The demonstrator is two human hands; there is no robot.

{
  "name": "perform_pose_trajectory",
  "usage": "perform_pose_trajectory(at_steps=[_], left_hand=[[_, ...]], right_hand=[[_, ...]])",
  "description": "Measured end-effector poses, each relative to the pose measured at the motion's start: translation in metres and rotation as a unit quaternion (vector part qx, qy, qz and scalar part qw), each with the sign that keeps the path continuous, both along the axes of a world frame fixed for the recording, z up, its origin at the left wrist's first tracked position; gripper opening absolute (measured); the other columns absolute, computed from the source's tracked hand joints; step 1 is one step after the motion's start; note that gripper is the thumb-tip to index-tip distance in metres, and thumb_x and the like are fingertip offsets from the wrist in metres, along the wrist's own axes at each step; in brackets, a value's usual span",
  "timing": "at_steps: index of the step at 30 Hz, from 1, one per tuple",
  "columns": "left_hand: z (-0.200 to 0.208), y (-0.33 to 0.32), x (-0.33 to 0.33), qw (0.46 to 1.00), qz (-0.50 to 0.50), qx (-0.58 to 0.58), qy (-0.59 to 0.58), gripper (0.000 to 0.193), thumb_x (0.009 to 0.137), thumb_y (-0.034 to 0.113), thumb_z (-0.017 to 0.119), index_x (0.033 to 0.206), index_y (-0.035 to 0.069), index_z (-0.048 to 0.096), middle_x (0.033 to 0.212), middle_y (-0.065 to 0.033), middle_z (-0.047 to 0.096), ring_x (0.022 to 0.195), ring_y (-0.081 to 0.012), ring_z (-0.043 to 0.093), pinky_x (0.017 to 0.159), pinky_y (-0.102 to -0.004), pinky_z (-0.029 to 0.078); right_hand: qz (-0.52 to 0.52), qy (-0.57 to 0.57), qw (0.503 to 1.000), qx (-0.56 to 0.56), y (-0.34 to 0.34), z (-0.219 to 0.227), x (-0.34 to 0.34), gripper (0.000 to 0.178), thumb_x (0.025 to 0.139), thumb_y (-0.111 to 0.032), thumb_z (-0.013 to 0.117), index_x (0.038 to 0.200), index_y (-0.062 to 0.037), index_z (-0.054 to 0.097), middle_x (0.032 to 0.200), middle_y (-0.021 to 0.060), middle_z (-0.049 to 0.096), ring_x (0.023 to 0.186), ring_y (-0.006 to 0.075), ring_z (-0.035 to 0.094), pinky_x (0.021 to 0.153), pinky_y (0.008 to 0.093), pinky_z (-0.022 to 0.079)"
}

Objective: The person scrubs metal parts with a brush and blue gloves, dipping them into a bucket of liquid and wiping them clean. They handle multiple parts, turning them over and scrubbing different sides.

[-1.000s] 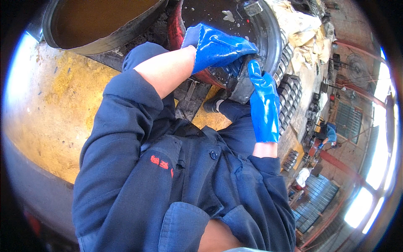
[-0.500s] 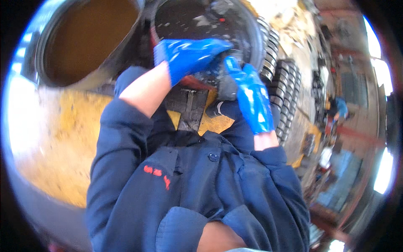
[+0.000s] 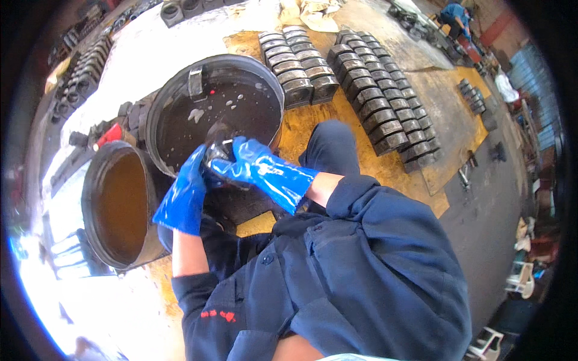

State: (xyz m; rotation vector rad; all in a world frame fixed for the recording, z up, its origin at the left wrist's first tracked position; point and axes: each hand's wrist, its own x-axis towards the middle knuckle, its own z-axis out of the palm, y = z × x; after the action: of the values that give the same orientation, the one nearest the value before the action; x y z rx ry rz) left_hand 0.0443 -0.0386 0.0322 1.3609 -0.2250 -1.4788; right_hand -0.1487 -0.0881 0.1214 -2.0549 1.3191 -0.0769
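Both blue-gloved hands had their fingers curled tight around a dark wet metal part (image 3: 218, 161), left hand (image 3: 188, 194) beneath, right hand (image 3: 260, 168) over it; its axis was hidden. It sat over the near rim of the black tub (image 3: 180, 90) of dark liquid.

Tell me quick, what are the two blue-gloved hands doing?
Left hand: closed on the dark metal part.
Right hand: closed on the same part.

Blue gloves (image 3: 253, 171); navy coverall (image 3: 361, 271); black tub (image 3: 174, 99).
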Motion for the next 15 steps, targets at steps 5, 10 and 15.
perform_pose_trajectory(at_steps=[5,10,15], left_hand=[[-0.012,0.027,0.008,0.996,0.062,-0.033,0.045,0.057,0.103,0.051,0.056,0.136,0.006,0.067,0.12,-0.0148,0.075,0.106,-0.0308,0.072,0.088,-0.0491,0.061],[-0.005,0.03,-0.013,0.985,0.151,-0.037,0.079,0.05,0.108,0.042,0.05,0.142,0.007,0.063,0.136,-0.0157,0.067,0.119,-0.0326,0.068,0.104,-0.0497,0.056],[-0.036,0.038,0.006,0.981,0.147,-0.031,-0.124,0.048,0.108,0.038,0.047,0.141,0.007,0.06,0.133,-0.016,0.068,0.111,-0.0318,0.07,0.096,-0.0468,0.06]], right_hand=[[0.07,-0.09,0.991,0.072,-0.026,0.014,-0.006,0.084,0.088,-0.074,0.059,0.124,0.0001,0.073,0.118,0.0298,0.073,0.114,0.0469,0.069,0.1,0.0511,0.053],[0.183,-0.152,0.961,0.138,-0.072,0.0,-0.003,0.071,0.093,-0.063,0.065,0.116,0.0028,0.074,0.111,0.0298,0.074,0.105,0.0458,0.071,0.092,0.0514,0.055],[0.256,-0.223,0.925,0.171,-0.109,-0.021,-0.002,0.067,0.097,-0.06,0.063,0.105,0.006,0.074,0.103,0.0321,0.072,0.097,0.0487,0.071,0.084,0.0546,0.055]])
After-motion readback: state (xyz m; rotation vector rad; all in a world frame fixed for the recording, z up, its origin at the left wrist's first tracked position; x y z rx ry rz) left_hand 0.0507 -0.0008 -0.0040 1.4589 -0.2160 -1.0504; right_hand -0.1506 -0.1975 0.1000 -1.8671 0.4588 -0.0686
